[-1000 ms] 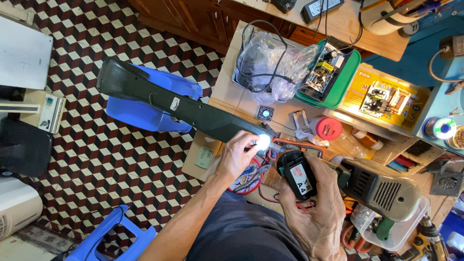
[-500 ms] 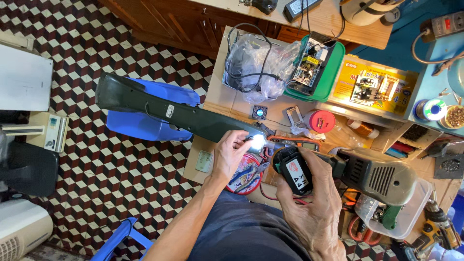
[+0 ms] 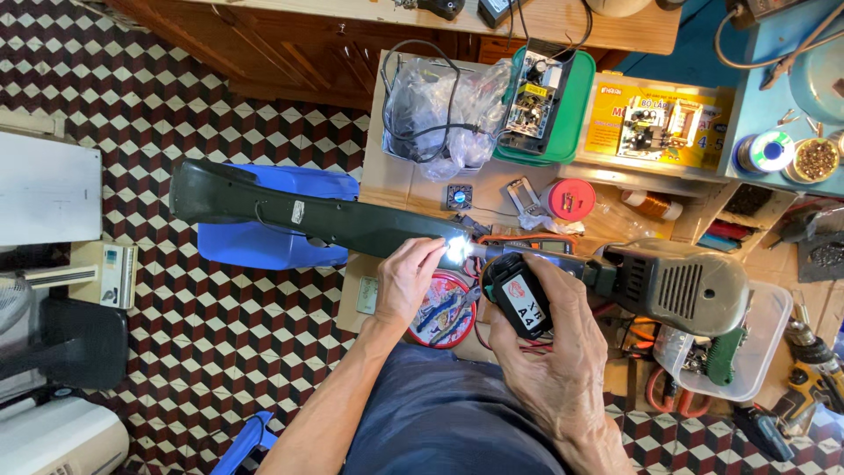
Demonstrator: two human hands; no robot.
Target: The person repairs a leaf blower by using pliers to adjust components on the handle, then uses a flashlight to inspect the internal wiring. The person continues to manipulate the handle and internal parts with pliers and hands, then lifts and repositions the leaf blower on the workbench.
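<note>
Gripping a black cordless driver [image 3: 520, 299] in the closed right hand [image 3: 549, 352], pinching the long dark-green tool body [image 3: 308, 215] with left hand [image 3: 406, 283] fingertips.

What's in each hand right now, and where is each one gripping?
Right hand wraps the black handle of a cordless tool. Left hand steadies the long dark-green housing at its lit end.

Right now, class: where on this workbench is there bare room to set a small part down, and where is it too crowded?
The bare wood between the plastic bag of cables and the long dark tool is free. A smaller gap lies beside the small fan. Around the left hand, the right hand and the red reel it is crowded.
</note>
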